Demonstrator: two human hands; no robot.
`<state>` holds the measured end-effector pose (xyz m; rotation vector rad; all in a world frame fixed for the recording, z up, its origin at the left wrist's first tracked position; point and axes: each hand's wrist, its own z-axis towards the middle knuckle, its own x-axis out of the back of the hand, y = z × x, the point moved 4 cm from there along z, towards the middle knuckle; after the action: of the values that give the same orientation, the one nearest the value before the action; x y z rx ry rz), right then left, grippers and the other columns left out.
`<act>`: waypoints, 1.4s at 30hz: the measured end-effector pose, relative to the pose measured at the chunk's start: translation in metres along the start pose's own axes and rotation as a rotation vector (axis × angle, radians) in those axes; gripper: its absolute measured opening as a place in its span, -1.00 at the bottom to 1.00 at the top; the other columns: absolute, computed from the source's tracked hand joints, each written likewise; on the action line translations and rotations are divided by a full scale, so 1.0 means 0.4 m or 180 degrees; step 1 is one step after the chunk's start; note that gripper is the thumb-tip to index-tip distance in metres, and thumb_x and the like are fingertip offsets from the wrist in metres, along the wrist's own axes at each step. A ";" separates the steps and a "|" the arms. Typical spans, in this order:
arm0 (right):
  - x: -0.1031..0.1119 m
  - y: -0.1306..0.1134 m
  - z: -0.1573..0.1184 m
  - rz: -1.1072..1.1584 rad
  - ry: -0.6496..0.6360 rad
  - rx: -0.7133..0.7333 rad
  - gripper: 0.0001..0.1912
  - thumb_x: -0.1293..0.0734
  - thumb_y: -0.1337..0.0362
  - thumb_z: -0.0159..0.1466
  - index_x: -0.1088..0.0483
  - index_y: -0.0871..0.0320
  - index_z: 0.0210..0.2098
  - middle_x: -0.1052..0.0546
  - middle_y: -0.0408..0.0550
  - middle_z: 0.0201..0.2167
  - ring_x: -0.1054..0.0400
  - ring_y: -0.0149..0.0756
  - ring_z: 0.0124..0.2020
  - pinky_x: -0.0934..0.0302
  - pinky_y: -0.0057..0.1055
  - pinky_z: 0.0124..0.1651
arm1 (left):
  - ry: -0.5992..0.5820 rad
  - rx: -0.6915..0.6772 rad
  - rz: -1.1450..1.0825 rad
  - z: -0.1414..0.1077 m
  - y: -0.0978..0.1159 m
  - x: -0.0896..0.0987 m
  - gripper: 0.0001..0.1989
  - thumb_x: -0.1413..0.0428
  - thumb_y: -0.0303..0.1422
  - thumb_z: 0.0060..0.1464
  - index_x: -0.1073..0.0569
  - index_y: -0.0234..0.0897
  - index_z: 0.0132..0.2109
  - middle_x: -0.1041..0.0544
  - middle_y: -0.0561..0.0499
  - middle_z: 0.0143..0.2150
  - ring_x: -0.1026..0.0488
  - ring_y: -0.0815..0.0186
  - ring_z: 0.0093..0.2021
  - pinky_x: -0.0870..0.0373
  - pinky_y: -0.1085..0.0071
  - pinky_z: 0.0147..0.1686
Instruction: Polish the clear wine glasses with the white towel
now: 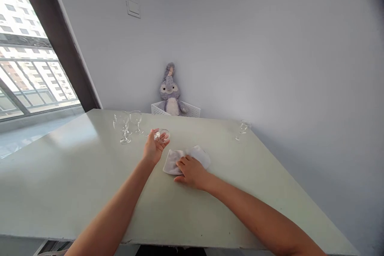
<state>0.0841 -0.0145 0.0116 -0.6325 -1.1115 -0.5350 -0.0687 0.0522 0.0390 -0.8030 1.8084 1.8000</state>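
Note:
My left hand (155, 146) is closed around a clear stemmed glass (163, 136), held on its side above the table with its bowl pointing right. To the right and nearer to me, my right hand (191, 171) rests on a crumpled pale cloth (199, 156). Its fingers lie lightly bent on the fabric, with the thumb spread away toward the near side. Three more stemmed glasses stand upright left of my left hand: a front one (123, 130), one behind it (121, 117) that it partly hides, and another (136, 119) beside them.
Another small clear glass (243, 127) stands near the right edge of the pale table (240, 208). At the back, a grey plush toy (170, 92) sits in a white perforated basket (192, 111) by the wall. A window (30, 48) is on the left.

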 end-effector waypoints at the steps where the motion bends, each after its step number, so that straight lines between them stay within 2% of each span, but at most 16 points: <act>1: -0.009 0.016 -0.002 0.0041 0.0133 -0.0278 -0.77 -0.32 0.16 0.10 -0.41 0.19 -0.33 -0.47 0.05 -0.30 -0.31 -0.16 -0.22 -0.26 -0.25 -0.21 | -0.0002 -0.0030 0.0030 0.003 -0.014 0.013 -0.69 -0.03 -0.11 0.01 -0.27 -0.20 -0.16 -0.44 0.01 -0.38 -0.46 0.33 -0.35 -0.40 0.36 -0.34; 3: -0.004 0.068 -0.002 0.0635 0.0688 -0.0915 -0.81 -0.25 0.24 0.13 -0.41 0.22 -0.49 -0.49 -0.03 -0.46 -0.35 -0.31 -0.38 -0.29 -0.40 -0.33 | -0.0068 -0.0022 0.0115 0.003 -0.040 0.030 -0.68 -0.04 -0.12 0.00 -0.27 -0.19 -0.16 -0.44 0.02 -0.37 -0.46 0.34 -0.35 -0.39 0.34 -0.33; 6: 0.033 0.160 -0.006 0.1626 0.1500 -0.1619 -0.58 -0.04 0.25 0.24 -0.36 0.22 -0.61 -0.42 -0.15 -0.69 -0.28 -0.46 -0.63 -0.25 -0.53 -0.59 | -0.0128 -0.0053 0.0262 -0.006 -0.061 0.037 -0.68 -0.04 -0.11 0.00 -0.28 -0.18 -0.14 -0.43 0.02 -0.34 -0.46 0.31 -0.27 -0.39 0.33 -0.29; 9: 0.068 0.226 -0.035 0.2950 0.2400 -0.2262 -0.66 -0.07 0.24 0.25 -0.38 0.21 -0.49 -0.47 -0.08 -0.62 -0.35 -0.38 -0.59 -0.26 -0.48 -0.60 | -0.0131 -0.0107 0.0278 -0.018 -0.072 0.030 -0.68 -0.05 -0.12 0.00 -0.28 -0.15 -0.13 -0.43 0.04 -0.32 -0.44 0.31 -0.20 -0.38 0.32 -0.25; 12: 0.075 0.220 -0.065 0.4031 0.2921 -0.2740 -0.76 -0.22 0.12 0.17 -0.36 0.18 -0.40 -0.48 -0.07 -0.52 -0.38 -0.31 -0.49 -0.29 -0.44 -0.52 | -0.0273 -0.0013 0.0220 -0.039 -0.091 0.006 -0.66 -0.07 -0.16 -0.01 -0.27 -0.12 -0.08 -0.43 0.05 -0.29 -0.41 0.30 -0.15 -0.37 0.28 -0.20; 15: 0.088 0.142 -0.062 0.4120 0.2614 -0.2469 -0.69 -0.22 0.03 0.15 -0.34 0.18 -0.39 -0.44 -0.09 -0.50 -0.33 -0.33 -0.48 -0.26 -0.44 -0.47 | -0.0449 0.0094 0.0286 -0.074 -0.111 -0.025 -0.62 -0.11 -0.23 -0.03 -0.26 -0.11 -0.04 -0.42 0.02 -0.21 -0.37 0.30 -0.08 -0.34 0.29 -0.13; 20: 0.092 -0.010 -0.025 0.4488 0.0901 -0.1230 -0.70 -0.22 0.09 0.18 -0.33 0.13 -0.18 -0.42 -0.14 -0.46 -0.34 -0.37 -0.41 -0.26 -0.45 -0.36 | -0.0740 0.0218 0.0585 -0.128 -0.122 -0.059 -0.53 -0.12 -0.22 -0.05 -0.22 -0.06 0.03 -0.37 0.00 -0.08 -0.43 0.37 -0.30 -0.39 0.43 -0.38; 23: 0.061 -0.023 -0.026 0.4631 0.0309 -0.1144 -0.65 -0.30 0.17 0.12 -0.30 0.10 -0.10 -0.43 -0.19 -0.49 -0.37 -0.39 -0.47 -0.28 -0.42 -0.35 | -0.1018 0.0156 0.1229 -0.135 -0.123 -0.058 -0.53 -0.13 -0.23 -0.07 -0.26 -0.12 0.03 -0.41 0.05 -0.27 -0.39 0.41 -0.42 -0.35 0.49 -0.43; 25: 0.032 -0.002 -0.028 0.4658 0.0280 -0.1361 -0.67 -0.34 0.16 0.08 -0.35 0.12 -0.18 -0.43 -0.20 -0.52 -0.36 -0.40 -0.56 -0.29 -0.41 -0.40 | -0.1212 0.0113 0.1760 -0.130 -0.127 -0.054 -0.55 -0.16 -0.25 -0.10 -0.32 -0.19 -0.01 -0.39 0.10 -0.45 -0.36 0.41 -0.46 -0.33 0.50 -0.42; 27: 0.012 0.026 -0.028 0.4903 0.0556 -0.1619 -0.70 -0.35 0.13 0.07 -0.37 0.14 -0.24 -0.44 -0.20 -0.51 -0.35 -0.42 -0.62 -0.30 -0.40 -0.45 | -0.1322 0.0104 0.2062 -0.123 -0.127 -0.049 -0.56 -0.15 -0.25 -0.09 -0.35 -0.20 -0.01 -0.40 0.08 -0.47 -0.38 0.37 -0.42 -0.34 0.48 -0.38; 29: 0.004 0.042 -0.026 0.5434 0.0826 -0.1845 -0.70 -0.32 0.09 0.09 -0.36 0.17 -0.28 -0.44 -0.18 -0.53 -0.30 -0.44 -0.68 -0.30 -0.42 -0.50 | -0.1457 0.0073 0.1987 -0.118 -0.117 -0.053 -0.53 -0.15 -0.27 -0.08 -0.33 -0.17 0.03 -0.46 -0.03 -0.26 -0.39 0.29 -0.21 -0.34 0.43 -0.25; 32: 0.013 0.034 -0.026 0.5895 0.0982 -0.1899 -0.68 -0.21 0.04 0.18 -0.32 0.17 -0.27 -0.40 -0.20 -0.62 -0.24 -0.48 -0.71 -0.27 -0.47 -0.54 | -0.1719 -0.0052 0.1636 -0.118 -0.093 -0.068 -0.47 -0.18 -0.30 -0.10 -0.31 -0.13 0.07 -0.35 -0.10 0.04 -0.27 0.21 0.03 -0.28 0.38 -0.08; 34: 0.018 0.011 -0.031 0.5470 0.0790 -0.1675 -0.67 -0.20 0.06 0.19 -0.29 0.15 -0.17 -0.43 -0.18 -0.55 -0.30 -0.44 -0.64 -0.29 -0.44 -0.47 | -0.1621 -0.0053 0.1639 -0.113 -0.086 -0.068 -0.50 -0.15 -0.24 -0.08 -0.33 -0.18 0.06 -0.42 -0.09 -0.06 -0.35 0.24 -0.09 -0.32 0.38 -0.14; 36: 0.012 -0.011 -0.040 0.4488 0.0519 -0.1405 -0.66 -0.25 0.10 0.16 -0.28 0.13 -0.13 -0.46 -0.12 -0.44 -0.36 -0.37 -0.51 -0.30 -0.38 -0.37 | -0.1328 0.0176 0.1928 -0.105 -0.094 -0.055 -0.52 -0.04 -0.11 -0.01 -0.36 -0.28 0.02 -0.47 -0.04 -0.32 -0.42 0.32 -0.34 -0.38 0.40 -0.33; 39: 0.004 -0.013 -0.050 0.3146 0.0468 -0.1177 -0.73 -0.32 0.14 0.09 -0.35 0.15 -0.27 -0.47 -0.06 -0.40 -0.37 -0.29 -0.41 -0.28 -0.34 -0.29 | -0.1163 0.0706 0.2503 -0.101 -0.116 -0.033 -0.41 0.17 0.02 0.05 -0.39 -0.36 -0.04 -0.43 0.01 -0.50 -0.36 0.37 -0.56 -0.35 0.41 -0.56; 42: 0.015 0.025 -0.045 0.3617 0.0599 -0.1365 -0.72 -0.26 0.09 0.14 -0.34 0.17 -0.28 -0.46 -0.09 -0.53 -0.35 -0.33 -0.53 -0.27 -0.37 -0.40 | -0.1513 0.0569 0.2562 -0.110 -0.114 -0.042 -0.47 0.13 -0.03 0.07 -0.31 -0.26 0.06 -0.47 -0.04 -0.34 -0.43 0.30 -0.38 -0.40 0.37 -0.42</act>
<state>0.1046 -0.0205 0.0099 -1.4098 -0.3186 0.1745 -0.0219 0.0110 0.0187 0.4798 2.0401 1.9838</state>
